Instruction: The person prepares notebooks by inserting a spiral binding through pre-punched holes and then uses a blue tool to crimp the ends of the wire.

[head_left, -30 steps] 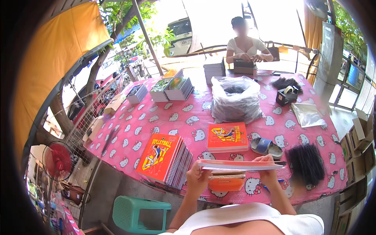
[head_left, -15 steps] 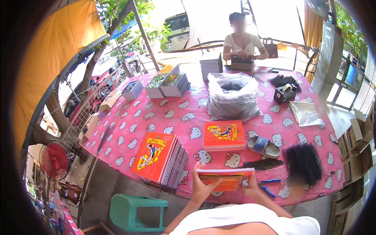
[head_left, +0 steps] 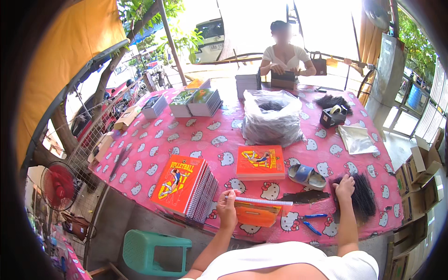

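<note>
My left hand [head_left: 227, 211] is closed around the left end of a thin orange-covered book [head_left: 257, 213], tilted so its white page edge faces up. My right hand [head_left: 344, 187], fingers apart, rests at the left side of a pile of black spiral binding coils [head_left: 363, 200]; no coil shows in its grasp. Left of the book stands a stack of orange spiral-bound notebooks [head_left: 181, 184]. A lower stack of orange-covered books [head_left: 260, 161] lies beyond the held book. Blue-handled pliers [head_left: 312, 227] lie between my hands.
A blue slipper [head_left: 306, 176] sits on the pink tablecloth [head_left: 200, 140]. Behind it are a plastic bag of black coils [head_left: 271, 123], a tape dispenser [head_left: 333, 115] and notebook stacks [head_left: 203, 102]. Across the table a person [head_left: 285, 58] handles a dark box-like object. A green stool [head_left: 156, 252] stands lower left.
My right hand has let go of the book and moved right to the coil pile. My left hand keeps the book, now held alone and slightly farther left.
</note>
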Motion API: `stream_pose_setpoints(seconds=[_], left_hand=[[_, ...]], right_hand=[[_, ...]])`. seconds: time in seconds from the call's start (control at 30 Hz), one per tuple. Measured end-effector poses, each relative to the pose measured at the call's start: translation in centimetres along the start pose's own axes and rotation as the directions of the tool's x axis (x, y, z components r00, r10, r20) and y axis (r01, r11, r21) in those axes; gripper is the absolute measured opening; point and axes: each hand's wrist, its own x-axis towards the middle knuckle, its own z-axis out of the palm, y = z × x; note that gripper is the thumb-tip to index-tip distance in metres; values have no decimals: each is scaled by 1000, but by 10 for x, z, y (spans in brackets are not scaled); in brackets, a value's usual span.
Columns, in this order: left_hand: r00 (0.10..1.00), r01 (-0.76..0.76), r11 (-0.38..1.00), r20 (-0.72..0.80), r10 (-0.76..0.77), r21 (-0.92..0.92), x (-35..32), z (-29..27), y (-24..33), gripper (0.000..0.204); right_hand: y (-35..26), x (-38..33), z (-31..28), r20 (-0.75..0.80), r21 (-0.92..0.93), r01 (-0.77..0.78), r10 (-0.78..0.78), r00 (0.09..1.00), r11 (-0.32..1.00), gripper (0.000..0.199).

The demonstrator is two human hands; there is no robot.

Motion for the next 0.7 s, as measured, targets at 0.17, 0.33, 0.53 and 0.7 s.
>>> stream_pose_setpoints(seconds=[0.17, 0.33, 0.53, 0.7], left_hand=[[993, -44, 998, 112, 39, 41, 11, 4, 8, 16], [938, -347, 856, 132, 322, 384, -12, 26, 37, 35], [611, -781, 227, 639, 468, 581, -41, 68, 58, 53], [425, -904, 116, 896, 130, 412, -51, 68, 22, 44]], right_hand=[[28, 32, 31, 313, -83, 48, -20, 949, 995, 43], [6, 26, -7, 375, -174, 64, 6, 927, 983, 30], [22, 32, -3, 384, -82, 155, -112, 916, 985, 23], [35, 27, 11, 20, 110, 176, -179, 984, 978, 24]])
